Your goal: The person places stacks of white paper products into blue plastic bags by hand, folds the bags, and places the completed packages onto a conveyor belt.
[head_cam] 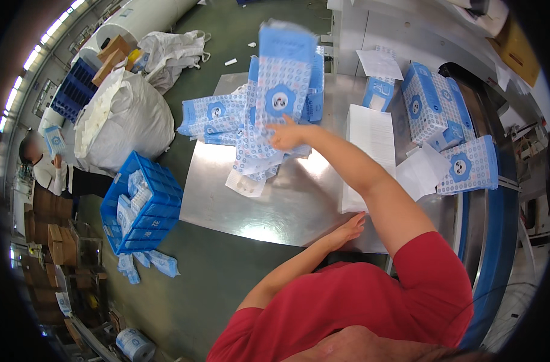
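Note:
My right hand (287, 135) reaches over the metal table (211, 194) at the lower end of a blurred blue-and-white printed plastic bag (284, 72); whether the fingers grip it cannot be told. Under and beside it lies a heap of similar bags (216, 113), with a small white printed sheet (245, 183) at its edge. My left hand (347, 233) is at the near table edge, fingers apart, by the near end of a long stack of white sheets (370, 135). Nothing shows in its grasp.
At right, filled printed packs (422, 106) and a flat bag (469, 167) lie by a blue-edged conveyor (488, 226). Left on the floor stand a blue plastic crate (162, 212) holding packs and a large white sack (139, 113). A person (53, 167) stands at far left holding a pack.

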Demonstrator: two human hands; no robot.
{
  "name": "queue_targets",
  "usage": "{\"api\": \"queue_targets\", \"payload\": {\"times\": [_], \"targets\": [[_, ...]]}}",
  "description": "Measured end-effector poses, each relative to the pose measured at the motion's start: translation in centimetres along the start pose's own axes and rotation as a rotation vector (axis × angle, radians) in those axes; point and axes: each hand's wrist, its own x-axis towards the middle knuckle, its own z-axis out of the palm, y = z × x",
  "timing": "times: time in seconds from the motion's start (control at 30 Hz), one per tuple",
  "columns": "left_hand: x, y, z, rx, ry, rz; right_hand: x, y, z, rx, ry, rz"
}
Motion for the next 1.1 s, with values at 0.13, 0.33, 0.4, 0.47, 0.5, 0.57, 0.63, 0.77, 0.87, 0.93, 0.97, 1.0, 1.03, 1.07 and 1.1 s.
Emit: {"api": "queue_targets", "payload": {"times": [0.13, 0.33, 0.4, 0.47, 0.5, 0.57, 0.63, 0.77, 0.87, 0.93, 0.97, 1.0, 1.03, 1.07, 1.1], "targets": [[-0.6, 1.3, 1.0, -0.064, 0.213, -0.017, -4.2, -1.2, 4.6, 0.013, 0.140, -0.072], [0.5, 2.3, 2.3, -0.382, 0.588, 0.068, -21.6, -0.9, 10.4, 0.163, 0.917, 0.119], [1.0, 2.1, 2.2, -0.475, 0.588, 0.093, -26.2, -2.9, 13.9, 0.080, 0.888, 0.231], [1.0, 1.4, 1.9, -0.503, 0.553, 0.137, -28.2, -5.3, 15.9, 0.005, 0.842, 0.312], [0.9, 1.6, 2.1, -0.518, 0.558, 0.152, -28.7, -5.9, 16.5, -0.030, 0.824, 0.351], [0.8, 1.8, 2.9, -0.552, 0.572, 0.184, -28.9, -5.8, 17.7, -0.076, 0.873, 0.334], [0.7, 2.1, 3.5, -0.539, 0.597, 0.195, -28.8, -5.7, 18.7, -0.117, 0.930, 0.317], [0.5, 2.9, 4.6, -0.599, 0.596, 0.240, -28.9, -6.0, 19.5, -0.169, 0.999, 0.238], [0.1, 2.8, 4.9, -0.631, 0.555, 0.281, -29.2, -6.2, 20.0, -0.142, 0.874, 0.184], [-0.3, 2.8, 5.0, -0.525, 0.693, 0.291, -29.3, -6.1, 20.5, -0.145, 0.819, 0.166], [-0.6, 2.8, 5.3, -0.407, 0.847, 0.285, -29.3, -6.0, 20.7, -0.167, 0.828, 0.160], [-0.8, 2.7, 5.5, -0.285, 0.995, 0.274, -29.3, -5.9, 20.8, -0.190, 0.835, 0.157], [-1.4, 2.2, 5.2, 0.093, 1.165, 0.466, -29.3, -5.8, 20.9, -0.205, 0.850, 0.161], [-2.3, 2.1, 5.0, 0.269, 1.121, 0.498, -29.4, -5.8, 20.9, -0.220, 0.865, 0.165], [-3.1, 3.3, 5.5, 0.443, 1.069, 0.528, -29.4, -5.7, 21.0, -0.236, 0.880, 0.171]]}}
